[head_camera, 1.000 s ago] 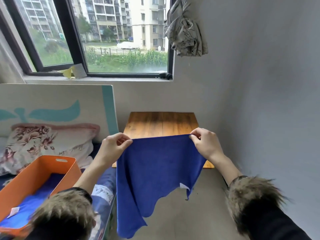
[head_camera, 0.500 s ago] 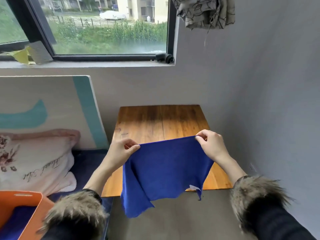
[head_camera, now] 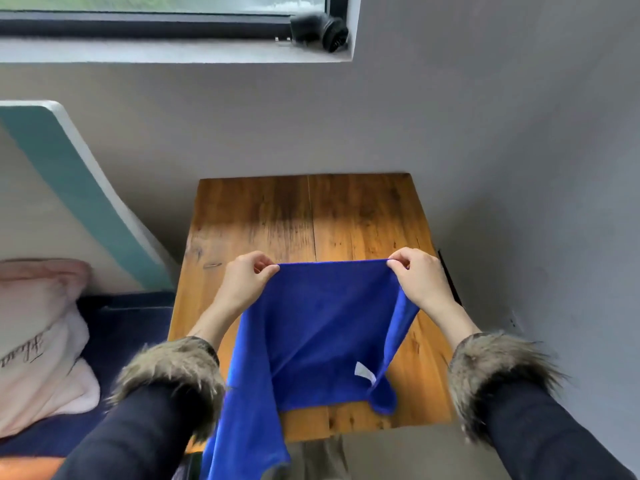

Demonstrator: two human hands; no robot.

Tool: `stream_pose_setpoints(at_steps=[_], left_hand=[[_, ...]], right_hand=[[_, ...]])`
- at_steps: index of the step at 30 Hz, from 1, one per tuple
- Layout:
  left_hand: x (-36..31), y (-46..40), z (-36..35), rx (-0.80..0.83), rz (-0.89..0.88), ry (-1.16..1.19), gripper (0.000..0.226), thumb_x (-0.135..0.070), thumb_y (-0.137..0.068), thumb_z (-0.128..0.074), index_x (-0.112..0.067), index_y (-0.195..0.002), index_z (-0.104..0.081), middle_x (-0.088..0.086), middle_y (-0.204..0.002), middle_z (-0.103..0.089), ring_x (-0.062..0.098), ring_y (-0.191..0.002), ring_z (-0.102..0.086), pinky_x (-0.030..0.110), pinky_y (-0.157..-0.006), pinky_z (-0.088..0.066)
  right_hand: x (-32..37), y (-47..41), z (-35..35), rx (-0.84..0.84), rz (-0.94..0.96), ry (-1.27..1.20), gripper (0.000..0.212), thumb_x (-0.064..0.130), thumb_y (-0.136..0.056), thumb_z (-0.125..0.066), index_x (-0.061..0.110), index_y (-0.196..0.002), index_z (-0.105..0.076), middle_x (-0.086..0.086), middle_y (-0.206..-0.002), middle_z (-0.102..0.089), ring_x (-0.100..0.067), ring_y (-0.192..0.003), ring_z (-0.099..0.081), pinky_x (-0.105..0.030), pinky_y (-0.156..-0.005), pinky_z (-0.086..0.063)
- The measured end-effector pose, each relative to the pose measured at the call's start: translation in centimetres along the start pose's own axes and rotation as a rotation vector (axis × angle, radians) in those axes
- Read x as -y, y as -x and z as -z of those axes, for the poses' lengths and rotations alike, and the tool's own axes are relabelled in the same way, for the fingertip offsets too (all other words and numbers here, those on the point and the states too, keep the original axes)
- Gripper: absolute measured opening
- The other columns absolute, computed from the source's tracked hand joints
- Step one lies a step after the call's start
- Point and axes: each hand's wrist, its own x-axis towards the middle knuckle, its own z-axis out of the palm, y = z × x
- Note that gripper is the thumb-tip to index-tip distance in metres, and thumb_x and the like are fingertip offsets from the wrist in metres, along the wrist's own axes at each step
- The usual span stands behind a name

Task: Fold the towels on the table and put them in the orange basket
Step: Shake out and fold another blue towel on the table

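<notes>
I hold a blue towel point(head_camera: 322, 327) stretched between both hands above the wooden table point(head_camera: 311, 216). My left hand point(head_camera: 244, 282) pinches its upper left corner and my right hand point(head_camera: 420, 282) pinches its upper right corner. The towel hangs down toward me, its lower right part with a white label lying on the table's near half, its lower left part hanging past the near edge. A sliver of the orange basket point(head_camera: 31, 466) shows at the bottom left corner, mostly hidden by my left sleeve.
The table stands in a corner with grey walls behind and on the right. A bed with a pink-and-white pillow point(head_camera: 38, 341) and a white-and-teal headboard point(head_camera: 69, 188) is on the left. A window sill point(head_camera: 166, 51) runs above.
The view has tilted down and come closer over the table. Both hands have carried the towel forward over the tabletop, and its lower part now rests on the wood.
</notes>
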Motion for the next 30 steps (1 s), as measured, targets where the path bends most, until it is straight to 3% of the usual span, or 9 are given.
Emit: stream_pose_setpoints(at_steps=[4,6,11,17,20,22,25,28,30], left_hand=[[-0.6,-6.5,-3.0,0.0,0.058,-0.02,0.01,-0.021,-0.089,-0.061,-0.013,-0.088,-0.067,-0.001,-0.081,-0.06,0.014,-0.08,-0.053,0.017,-0.067,-0.032],[-0.7,-9.5,-4.4,-0.006,0.074,-0.023,0.008,-0.019,-0.089,-0.061,-0.013,-0.087,-0.067,-0.001,-0.082,-0.061,0.014,-0.081,-0.054,0.017,-0.068,-0.032],[0.6,-13.2,-6.9,-0.049,0.1,-0.005,0.013,-0.012,-0.09,-0.053,-0.019,-0.094,-0.063,-0.003,-0.092,-0.061,0.012,-0.082,-0.055,0.021,-0.073,-0.037],[6.9,-8.1,-10.5,0.127,0.279,-0.12,0.018,-0.018,-0.087,-0.057,-0.014,-0.105,-0.06,0.006,-0.103,-0.062,0.022,-0.09,-0.058,0.032,-0.079,-0.044],[8.9,-4.4,-12.3,0.176,0.343,-0.201,0.027,-0.027,-0.087,-0.06,-0.014,-0.109,-0.053,0.006,-0.109,-0.054,0.025,-0.102,-0.054,0.036,-0.08,-0.044],[9.4,-2.3,-13.5,0.183,0.296,-0.281,0.04,-0.03,-0.086,-0.062,-0.011,-0.118,-0.049,0.008,-0.118,-0.048,0.027,-0.111,-0.048,0.039,-0.081,-0.045],[10.4,-0.1,-15.0,0.269,0.151,-0.382,0.064,-0.024,-0.073,-0.076,0.003,-0.125,-0.05,0.022,-0.128,-0.049,0.04,-0.117,-0.05,0.044,-0.084,-0.049],[11.8,0.3,-15.9,0.313,0.069,-0.454,0.078,-0.013,-0.06,-0.08,0.01,-0.127,-0.047,0.033,-0.134,-0.044,0.049,-0.12,-0.047,0.054,-0.09,-0.046],[12.1,-0.6,-15.7,0.294,0.029,-0.474,0.08,-0.011,-0.069,-0.07,0.009,-0.137,-0.035,0.031,-0.146,-0.026,0.046,-0.133,-0.032,0.052,-0.103,-0.035]], right_hand=[[-1.4,-7.1,-1.1,0.021,-0.015,0.055,0.018,0.021,-0.095,-0.049,0.014,-0.097,-0.066,-0.003,-0.104,-0.064,-0.017,-0.089,-0.053,-0.027,-0.076,-0.04],[-1.8,-10.2,-1.8,0.015,-0.019,0.078,0.02,0.021,-0.095,-0.048,0.015,-0.098,-0.067,-0.005,-0.106,-0.064,-0.023,-0.095,-0.055,-0.034,-0.086,-0.043],[-2.7,-14.4,-5.0,-0.012,-0.037,0.16,0.028,0.018,-0.095,-0.045,0.015,-0.117,-0.061,-0.009,-0.122,-0.057,-0.028,-0.115,-0.045,-0.037,-0.096,-0.031],[-3.5,-10.8,-12.3,0.329,0.019,0.186,0.038,0.022,-0.095,-0.047,0.015,-0.132,-0.05,-0.005,-0.137,-0.047,-0.025,-0.127,-0.038,-0.037,-0.1,-0.032],[-3.5,-7.9,-15.4,0.481,0.003,0.252,0.049,0.027,-0.096,-0.045,0.019,-0.143,-0.035,-0.007,-0.152,-0.026,-0.024,-0.139,-0.022,-0.04,-0.108,-0.027],[-3.4,-6.3,-17.1,0.541,-0.029,0.295,0.057,0.034,-0.096,-0.045,0.023,-0.147,-0.022,-0.005,-0.158,-0.007,-0.025,-0.144,-0.007,-0.048,-0.112,-0.022],[-3.8,-4.6,-19.0,0.603,-0.124,0.301,0.069,0.046,-0.093,-0.045,0.032,-0.149,-0.006,0.001,-0.157,0.016,-0.029,-0.144,0.011,-0.065,-0.107,-0.016],[-4.8,-4.3,-19.8,0.588,-0.13,0.359,0.081,0.056,-0.088,-0.048,0.037,-0.148,0.003,0.005,-0.153,0.027,-0.031,-0.142,0.019,-0.072,-0.101,-0.014],[-5.5,-4.9,-19.8,0.576,-0.133,0.367,0.085,0.061,-0.084,-0.051,0.041,-0.147,0.003,0.008,-0.152,0.029,-0.032,-0.141,0.022,-0.072,-0.099,-0.017]])
